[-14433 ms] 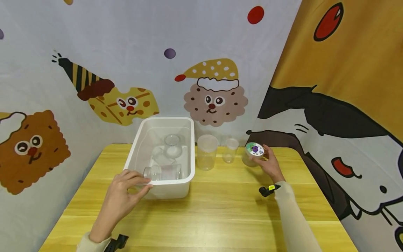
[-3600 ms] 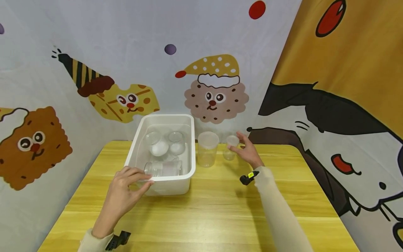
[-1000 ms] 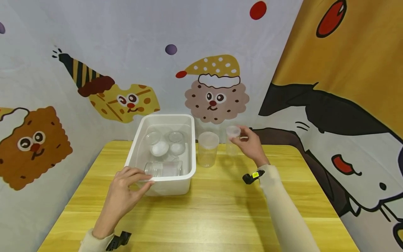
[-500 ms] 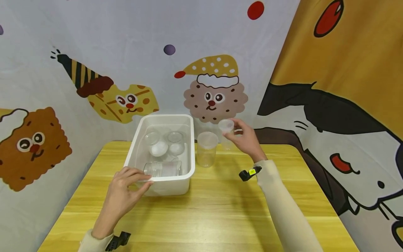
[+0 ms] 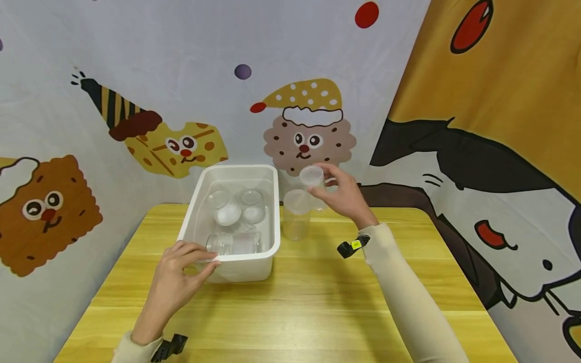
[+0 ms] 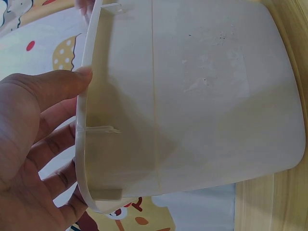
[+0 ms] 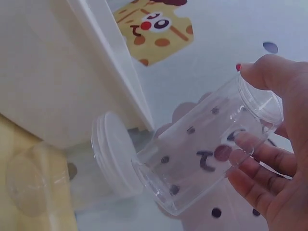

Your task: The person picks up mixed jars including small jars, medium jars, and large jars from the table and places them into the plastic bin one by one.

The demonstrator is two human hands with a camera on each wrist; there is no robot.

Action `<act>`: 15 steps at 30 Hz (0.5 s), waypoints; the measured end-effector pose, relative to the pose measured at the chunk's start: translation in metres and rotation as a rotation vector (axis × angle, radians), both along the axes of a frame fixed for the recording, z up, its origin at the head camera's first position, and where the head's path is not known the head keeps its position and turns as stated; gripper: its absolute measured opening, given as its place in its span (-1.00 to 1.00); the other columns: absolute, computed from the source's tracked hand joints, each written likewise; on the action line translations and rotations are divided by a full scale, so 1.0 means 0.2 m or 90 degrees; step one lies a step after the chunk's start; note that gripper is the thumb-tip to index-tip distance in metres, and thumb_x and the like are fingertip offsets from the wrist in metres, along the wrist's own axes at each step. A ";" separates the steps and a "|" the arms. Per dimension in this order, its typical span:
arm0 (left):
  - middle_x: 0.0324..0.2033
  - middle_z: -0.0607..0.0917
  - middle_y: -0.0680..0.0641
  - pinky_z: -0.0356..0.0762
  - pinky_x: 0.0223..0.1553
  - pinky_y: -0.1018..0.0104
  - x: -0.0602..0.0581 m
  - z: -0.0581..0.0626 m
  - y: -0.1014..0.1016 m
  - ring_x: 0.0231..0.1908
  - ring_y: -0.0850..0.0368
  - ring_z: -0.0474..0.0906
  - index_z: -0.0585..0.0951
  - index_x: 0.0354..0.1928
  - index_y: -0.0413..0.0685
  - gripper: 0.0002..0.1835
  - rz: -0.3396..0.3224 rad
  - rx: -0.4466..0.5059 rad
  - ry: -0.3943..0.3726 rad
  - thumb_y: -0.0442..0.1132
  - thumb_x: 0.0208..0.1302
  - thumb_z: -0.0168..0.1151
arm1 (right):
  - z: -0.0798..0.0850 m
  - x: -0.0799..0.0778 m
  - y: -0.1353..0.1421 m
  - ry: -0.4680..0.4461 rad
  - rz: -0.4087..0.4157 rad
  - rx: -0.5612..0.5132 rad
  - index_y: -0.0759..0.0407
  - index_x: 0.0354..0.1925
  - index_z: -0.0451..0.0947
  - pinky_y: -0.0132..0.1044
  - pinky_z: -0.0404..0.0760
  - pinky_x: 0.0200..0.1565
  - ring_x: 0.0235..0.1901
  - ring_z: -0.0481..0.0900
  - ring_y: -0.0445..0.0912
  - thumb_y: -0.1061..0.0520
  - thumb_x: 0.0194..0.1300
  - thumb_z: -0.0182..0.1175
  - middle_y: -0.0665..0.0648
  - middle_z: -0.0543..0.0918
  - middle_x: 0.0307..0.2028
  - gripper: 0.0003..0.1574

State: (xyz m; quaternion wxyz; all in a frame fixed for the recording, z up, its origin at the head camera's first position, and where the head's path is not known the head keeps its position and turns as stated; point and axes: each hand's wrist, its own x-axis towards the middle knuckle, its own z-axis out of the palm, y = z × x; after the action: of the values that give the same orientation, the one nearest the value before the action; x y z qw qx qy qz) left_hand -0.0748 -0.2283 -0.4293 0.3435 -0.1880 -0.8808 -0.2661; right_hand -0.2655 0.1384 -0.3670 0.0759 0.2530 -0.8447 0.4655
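My left hand (image 5: 179, 280) pinches the near rim of a white plastic tub (image 5: 276, 217), thumb on the outside, as the left wrist view shows up close. Up off the table, my right hand (image 5: 342, 194) grips a small clear plastic jar (image 7: 202, 149) around its lidded end. In the head view this jar overlaps the back right of a larger clear jar (image 5: 296, 222) with a frosted lid (image 7: 118, 154), which stands upright on the table beside the tub. Inside the tub, a clear jar (image 5: 233, 243) lies on its side near the front, with other clear jars (image 5: 228, 214) behind it.
The wooden table (image 5: 290, 317) ends at a wall cloth (image 5: 181, 75) printed with cartoon figures. A raised tub rim separates the jars inside from the large jar on its right.
Since the oldest frame, the jar with the flower-print lid has left the table, and the tub holds another jar. My right hand has lifted the small jar and carried it left; my left hand stays put.
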 end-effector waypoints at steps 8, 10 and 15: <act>-0.37 0.78 0.11 0.36 -0.22 0.38 0.00 0.00 0.01 -0.28 0.12 0.58 0.84 -0.37 0.06 -0.73 -0.004 0.002 0.011 -0.31 -0.22 0.70 | 0.06 0.02 -0.08 0.042 0.039 0.011 -0.09 0.36 0.48 0.06 0.61 0.13 0.00 0.56 -0.06 -0.09 0.27 0.46 0.02 0.66 0.08 -0.26; -0.37 0.79 0.11 0.35 -0.21 0.40 0.00 0.00 0.01 -0.28 0.12 0.58 0.84 -0.37 0.06 -0.73 -0.003 0.001 0.012 -0.31 -0.22 0.70 | 0.07 0.02 -0.11 0.045 0.046 0.011 -0.10 0.36 0.48 0.06 0.61 0.12 -0.01 0.56 -0.07 -0.10 0.26 0.47 -0.01 0.66 0.11 -0.25; -0.36 0.78 0.12 0.36 -0.20 0.39 0.00 0.00 0.00 -0.29 0.11 0.58 0.84 -0.37 0.06 -0.72 0.000 -0.003 0.011 -0.30 -0.22 0.70 | 0.09 0.02 -0.16 0.054 0.062 0.034 -0.11 0.37 0.49 -0.04 0.60 0.12 0.00 0.54 -0.13 -0.12 0.25 0.47 -0.06 0.64 0.12 -0.24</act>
State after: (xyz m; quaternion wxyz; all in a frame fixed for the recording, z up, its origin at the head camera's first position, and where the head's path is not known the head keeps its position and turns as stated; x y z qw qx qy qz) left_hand -0.0747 -0.2273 -0.4301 0.3509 -0.1909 -0.8783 -0.2626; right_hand -0.2609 0.1060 -0.3481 0.0820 0.3149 -0.8396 0.4350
